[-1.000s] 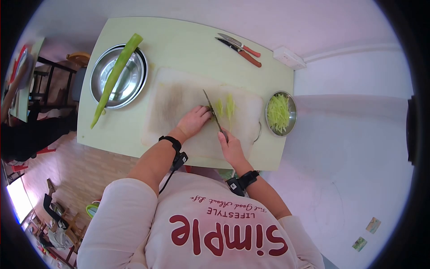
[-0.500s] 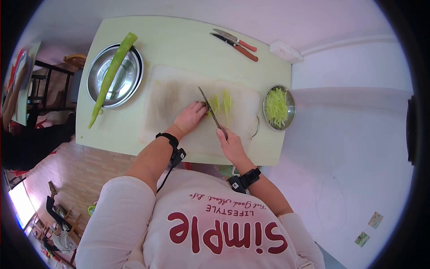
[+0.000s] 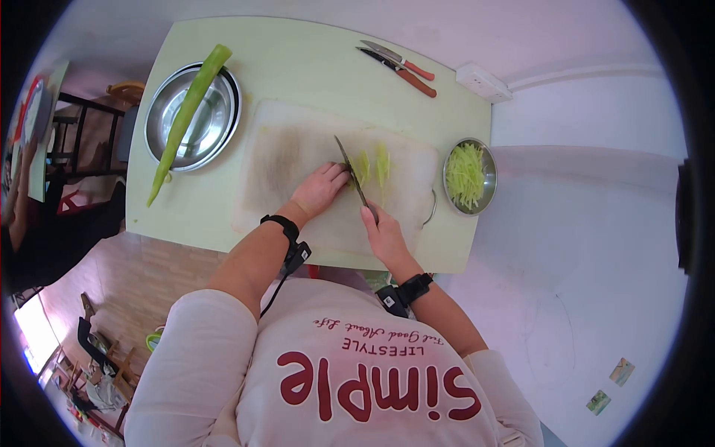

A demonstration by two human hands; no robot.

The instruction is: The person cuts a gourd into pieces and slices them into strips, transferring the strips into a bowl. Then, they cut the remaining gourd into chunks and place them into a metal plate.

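Observation:
My right hand point(image 3: 386, 232) grips a kitchen knife point(image 3: 350, 167) by its handle, the blade slanting up and left across the cutting board point(image 3: 298, 223). Against the left side of the blade, my left hand point(image 3: 323, 189) has its fingers bent and pressed down on a piece of green vegetable, which they mostly hide. Thin pale-green slices point(image 3: 382, 165) lie on the board just right of the blade. A long peeled green stem point(image 3: 186, 115), which looks like celtuce, rests across the steel bowls point(image 3: 155, 127) at the left.
A small steel bowl point(image 3: 491, 182) of green shreds point(image 3: 465, 177) stands right of the board. Two knives point(image 3: 410, 77) lie at the table's far edge, near a white power socket box point(image 3: 484, 82) by the wall. At the far left, a person in dark clothing point(image 3: 67, 246) is partly visible.
The view has shifted slightly, so the table sits a little higher in it. Both hands and the knife keep nearly the same position over the board.

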